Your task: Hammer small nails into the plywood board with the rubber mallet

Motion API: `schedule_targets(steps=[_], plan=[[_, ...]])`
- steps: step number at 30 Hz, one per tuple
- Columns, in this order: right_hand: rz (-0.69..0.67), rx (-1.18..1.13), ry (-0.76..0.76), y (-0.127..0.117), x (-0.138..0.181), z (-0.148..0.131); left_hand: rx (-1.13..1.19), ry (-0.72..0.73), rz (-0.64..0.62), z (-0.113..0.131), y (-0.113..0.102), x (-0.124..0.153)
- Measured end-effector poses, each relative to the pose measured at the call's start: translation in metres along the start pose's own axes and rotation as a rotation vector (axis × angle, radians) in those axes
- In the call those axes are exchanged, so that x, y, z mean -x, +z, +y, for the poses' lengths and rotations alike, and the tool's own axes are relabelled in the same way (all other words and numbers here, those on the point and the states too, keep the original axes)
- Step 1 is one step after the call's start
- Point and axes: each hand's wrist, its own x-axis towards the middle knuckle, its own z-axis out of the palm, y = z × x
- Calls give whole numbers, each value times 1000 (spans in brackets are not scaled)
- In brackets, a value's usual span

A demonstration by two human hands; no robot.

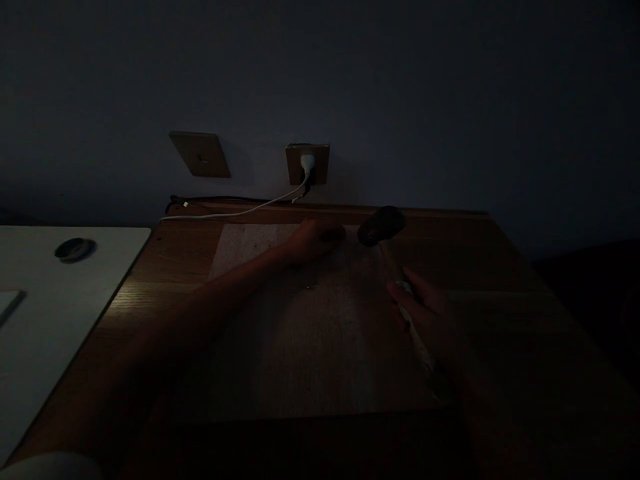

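Note:
In dim light, my right hand grips the pale wooden handle of a hammer. Its dark, bulky head is raised over the far right part of a wooden board. My left hand rests near the board's far edge, left of the hammer head. The fingers there are curled together, and whatever they pinch is too dark to make out. Some tiny shiny bits, perhaps nails, lie on the board nearer to me than the left hand.
The board lies on a wooden table against a wall. A wall socket holds a white plug, whose cable runs left along the back edge. At left stands a white surface with a dark round object on it.

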Motion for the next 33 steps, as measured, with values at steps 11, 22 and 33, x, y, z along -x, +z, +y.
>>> schedule_targets(steps=[11,22,33], plan=[[-16,37,-30,7,-1,1,-39,35,-42,-1,2,0],[-19,37,-101,23,3,8,164,-77,-16,-1,5,2],[-31,89,-73,26,-1,22,82,-70,25,-5,8,-1]])
